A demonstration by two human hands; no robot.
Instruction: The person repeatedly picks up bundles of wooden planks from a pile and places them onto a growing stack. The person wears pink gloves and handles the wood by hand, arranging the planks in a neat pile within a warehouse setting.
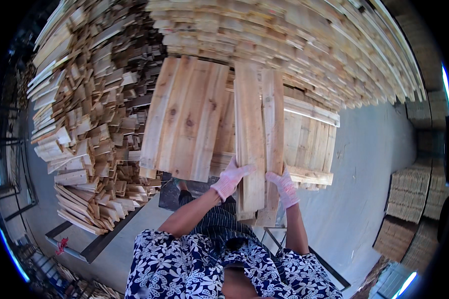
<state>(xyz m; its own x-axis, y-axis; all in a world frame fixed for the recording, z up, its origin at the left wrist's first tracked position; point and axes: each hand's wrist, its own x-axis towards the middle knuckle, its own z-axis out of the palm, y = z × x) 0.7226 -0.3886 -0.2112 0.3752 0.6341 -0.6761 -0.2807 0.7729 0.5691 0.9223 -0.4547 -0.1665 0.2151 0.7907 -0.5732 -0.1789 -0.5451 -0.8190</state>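
Both my hands wear pale pink gloves. My left hand (229,178) grips the near end of a long pale wooden board (248,134) from its left edge. My right hand (284,187) holds the near end of a second, narrower board (273,124) lying right beside the first. Both boards run away from me over a flat layer of boards (184,117) to the left. They point toward a big stack of planks (284,35) at the top.
A tall heap of short cut boards (85,124) fills the left side, resting on a dark metal frame (97,244). A wooden pallet (309,144) lies under the boards at the right. Grey concrete floor (364,174) and stacked wood pieces (409,199) are at the far right.
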